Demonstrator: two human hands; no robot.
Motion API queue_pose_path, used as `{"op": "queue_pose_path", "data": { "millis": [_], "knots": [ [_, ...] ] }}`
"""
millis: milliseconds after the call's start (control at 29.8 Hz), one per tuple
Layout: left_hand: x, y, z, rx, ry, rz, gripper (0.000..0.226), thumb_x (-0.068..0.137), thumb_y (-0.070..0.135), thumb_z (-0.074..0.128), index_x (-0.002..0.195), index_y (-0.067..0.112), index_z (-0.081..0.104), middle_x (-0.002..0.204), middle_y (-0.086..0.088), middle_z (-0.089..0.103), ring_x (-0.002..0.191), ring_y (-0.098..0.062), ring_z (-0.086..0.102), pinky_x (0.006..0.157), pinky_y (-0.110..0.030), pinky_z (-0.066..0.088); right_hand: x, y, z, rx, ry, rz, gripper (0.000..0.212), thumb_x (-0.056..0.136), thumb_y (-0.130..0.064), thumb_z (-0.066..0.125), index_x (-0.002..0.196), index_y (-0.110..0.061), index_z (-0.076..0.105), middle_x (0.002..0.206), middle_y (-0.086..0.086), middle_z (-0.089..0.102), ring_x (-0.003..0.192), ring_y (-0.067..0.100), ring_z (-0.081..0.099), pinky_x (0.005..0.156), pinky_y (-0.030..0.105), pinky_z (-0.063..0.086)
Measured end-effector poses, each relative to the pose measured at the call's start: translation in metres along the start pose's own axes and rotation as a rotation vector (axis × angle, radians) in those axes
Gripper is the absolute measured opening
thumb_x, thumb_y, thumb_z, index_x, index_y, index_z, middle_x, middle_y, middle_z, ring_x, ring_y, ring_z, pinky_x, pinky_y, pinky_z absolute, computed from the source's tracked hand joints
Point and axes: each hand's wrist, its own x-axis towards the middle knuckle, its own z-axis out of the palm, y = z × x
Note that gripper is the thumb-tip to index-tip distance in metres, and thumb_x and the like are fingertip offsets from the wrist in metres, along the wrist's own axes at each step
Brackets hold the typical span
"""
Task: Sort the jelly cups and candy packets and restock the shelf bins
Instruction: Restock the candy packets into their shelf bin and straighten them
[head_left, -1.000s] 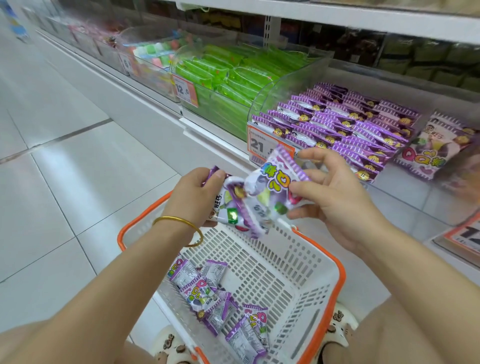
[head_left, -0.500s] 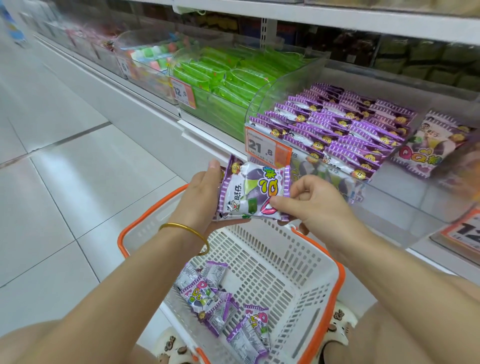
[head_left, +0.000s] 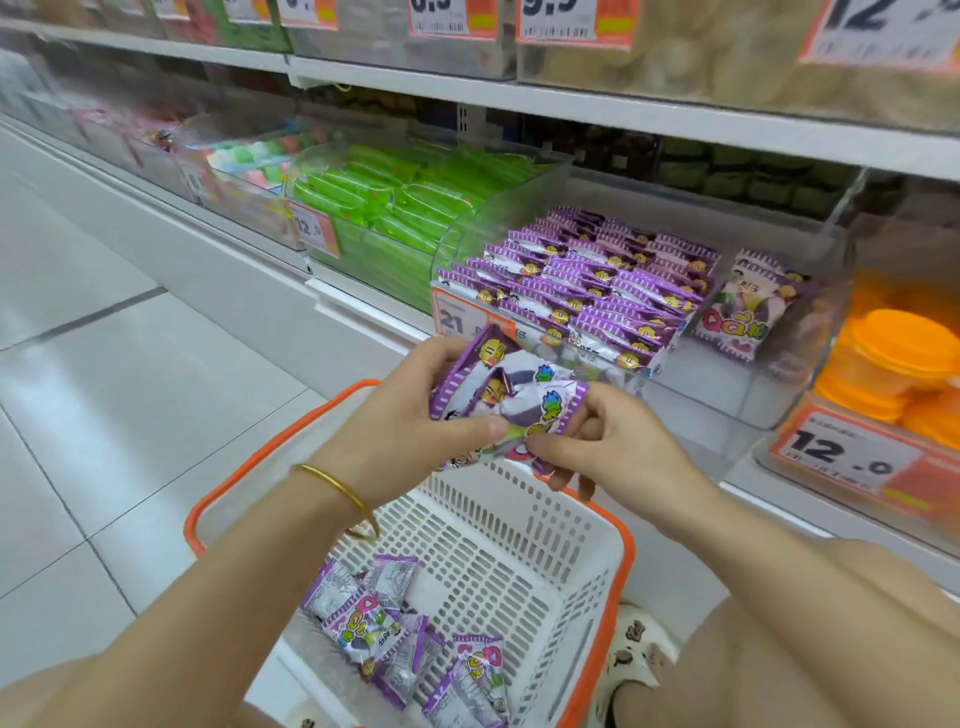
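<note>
Bright, even shop light falls from overhead, laying a soft sheen on the white floor tiles (head_left: 114, 395) left of the grip and leaving barely any shadow. Glare streaks the clear bin front (head_left: 701, 400) just beyond the held purple candy packets (head_left: 506, 400), whose print reads clearly though slightly soft. Wide-angle distortion bends the shelf edge (head_left: 623, 111) above the grip. Blur smears the price tags (head_left: 566, 21) along the top and the orange jelly cups (head_left: 893, 364) far right of the grip, while the bins far to the left (head_left: 130, 135) fade into haze.
</note>
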Motion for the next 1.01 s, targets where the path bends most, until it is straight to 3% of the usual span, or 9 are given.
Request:
{"op": "queue_pose_path", "data": {
  "millis": [67,168,269,369,504,604,772,873,1007],
  "knots": [
    [0.003,0.000,0.006,0.027,0.025,0.017,0.042,0.063,0.024,0.071,0.101,0.029,0.054,0.100,-0.001,0.069,0.091,-0.018,0.068,0.082,-0.038,0.056,-0.008,0.002,-0.006,-0.107,0.026,0.001,0.034,0.076,-0.026,0.076,0.097,-0.009,0.056,0.076,0.006,0.069,0.064,0.020,0.066,0.053,0.036,0.049],
    [0.006,0.004,0.014,0.067,0.011,0.048,0.042,0.066,0.024,0.069,0.104,0.027,0.054,0.103,-0.006,0.068,0.094,-0.026,0.066,0.084,-0.046,0.054,-0.024,0.002,-0.014,-0.561,0.230,-0.109,0.055,0.070,-0.046,0.075,0.111,-0.022,0.047,0.099,-0.008,0.054,0.085,0.014,0.055,0.067,0.032,0.045],
    [0.008,0.010,0.021,0.166,-0.035,0.123,0.040,0.077,0.013,0.073,0.110,0.024,0.054,0.098,0.003,0.065,0.087,-0.012,0.065,0.076,-0.029,0.055,-0.040,-0.010,-0.025,-0.685,0.301,-0.334,0.088,0.072,-0.045,0.075,0.144,-0.026,0.028,0.136,-0.005,0.038,0.125,0.014,0.036,0.097,0.024,0.033],
    [0.013,0.024,0.031,0.258,-0.107,0.241,0.042,0.079,0.007,0.070,0.108,0.033,0.053,0.099,0.014,0.061,0.087,0.002,0.061,0.077,-0.017,0.050,-0.040,-0.026,-0.041,-0.535,0.143,-0.353,0.105,0.072,-0.044,0.076,0.150,-0.033,0.007,0.153,-0.012,0.024,0.138,0.004,0.023,0.109,0.020,0.023],
    [0.033,0.047,0.049,0.256,-0.106,0.312,0.049,0.076,0.017,0.073,0.107,0.039,0.043,0.114,0.009,0.058,0.108,-0.004,0.057,0.092,-0.028,0.047,-0.031,-0.046,-0.073,-0.509,0.125,-0.455,0.104,0.073,-0.027,0.080,0.144,-0.045,0.006,0.150,-0.012,0.034,0.135,0.003,0.034,0.106,0.029,0.037],
    [0.059,0.066,0.064,0.279,-0.051,0.442,0.048,0.074,0.014,0.075,0.097,0.036,0.039,0.107,0.009,0.054,0.103,-0.010,0.057,0.088,-0.030,0.048,-0.025,-0.065,-0.103,-0.753,0.207,-0.425,0.098,0.071,-0.032,0.078,0.146,-0.044,0.015,0.141,-0.012,0.045,0.126,0.013,0.046,0.093,0.042,0.046],
    [0.107,0.079,0.097,0.290,0.025,0.511,0.043,0.074,0.013,0.074,0.103,0.018,0.043,0.105,-0.003,0.050,0.098,-0.019,0.053,0.081,-0.024,0.044,0.002,-0.070,-0.143,-0.834,0.307,-0.265,0.064,0.066,-0.034,0.081,0.121,-0.026,0.047,0.113,-0.004,0.060,0.105,0.019,0.056,0.084,0.042,0.048],
    [0.126,0.068,0.106,0.325,0.048,0.440,0.052,0.083,0.020,0.070,0.125,0.012,0.042,0.125,-0.004,0.043,0.116,-0.015,0.047,0.096,-0.028,0.043,0.020,-0.047,-0.150,-0.791,0.447,-0.123,0.055,0.071,-0.036,0.078,0.115,-0.019,0.049,0.102,0.001,0.061,0.093,0.023,0.058,0.074,0.039,0.050],
    [0.129,0.041,0.100,0.587,0.068,0.465,0.043,0.089,0.020,0.062,0.128,0.011,0.046,0.128,-0.003,0.040,0.123,-0.014,0.038,0.097,-0.011,0.022,0.049,-0.028,-0.157,-0.868,0.599,0.040,0.046,0.080,-0.036,0.072,0.106,-0.011,0.044,0.089,0.004,0.053,0.082,0.027,0.055,0.058,0.033,0.040]
  ]
}}
